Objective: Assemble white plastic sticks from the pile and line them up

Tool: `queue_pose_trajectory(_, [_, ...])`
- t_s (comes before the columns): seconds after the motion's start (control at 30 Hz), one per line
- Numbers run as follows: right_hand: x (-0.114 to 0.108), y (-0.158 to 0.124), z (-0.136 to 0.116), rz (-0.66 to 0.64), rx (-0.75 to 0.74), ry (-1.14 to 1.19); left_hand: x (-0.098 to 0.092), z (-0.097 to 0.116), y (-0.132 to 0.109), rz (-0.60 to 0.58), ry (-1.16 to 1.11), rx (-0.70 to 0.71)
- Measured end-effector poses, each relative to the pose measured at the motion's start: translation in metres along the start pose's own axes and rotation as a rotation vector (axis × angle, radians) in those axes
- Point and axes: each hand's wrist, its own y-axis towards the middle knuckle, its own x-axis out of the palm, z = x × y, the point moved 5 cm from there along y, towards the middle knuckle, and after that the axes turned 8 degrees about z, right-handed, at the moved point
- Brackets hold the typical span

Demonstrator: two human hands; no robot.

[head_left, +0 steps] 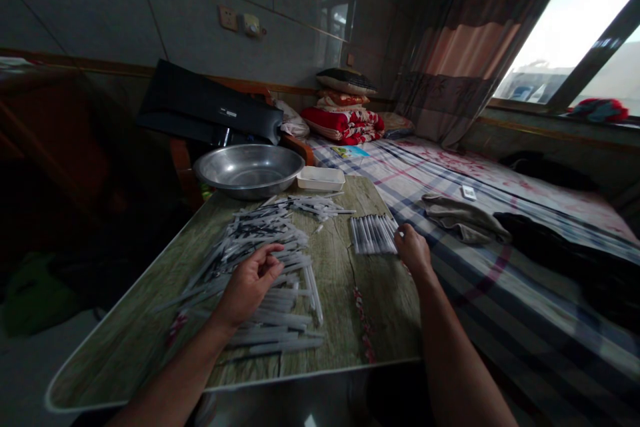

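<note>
My left hand (255, 280) hovers at the near part of a loose pile of whitish, pen-like plastic tubes (280, 317), its fingers loosely curled and a gap between thumb and forefinger. Nothing shows in its grasp. Farther back, many tubes in the pile have dark parts. To the right, a neat row of similar tubes (373, 235) with dark far ends lies side by side. My right hand (413, 247) is at the right end of this row, fingers closed together; what they pinch, if anything, is hidden behind them.
Behind the pile, a wide metal basin (250, 170) and a white plastic tray (321, 178) stand on the wood-patterned table (335, 307). A bed with a plaid sheet (450, 267) adjoins the table's right side, with a grey cloth (463, 217) on it.
</note>
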Motion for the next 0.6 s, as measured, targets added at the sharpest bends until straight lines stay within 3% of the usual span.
queue_pose_trajectory(0.37, [0.007, -0.001, 0.0, -0.022, -0.048, -0.011, -0.003, 0.0, 0.001, 0.034, 0.04, 0.016])
queue_pose_trajectory(0.6, [-0.007, -0.006, 0.003, 0.014, -0.011, -0.014, -0.004, 0.005, 0.0, 0.024, 0.137, 0.058])
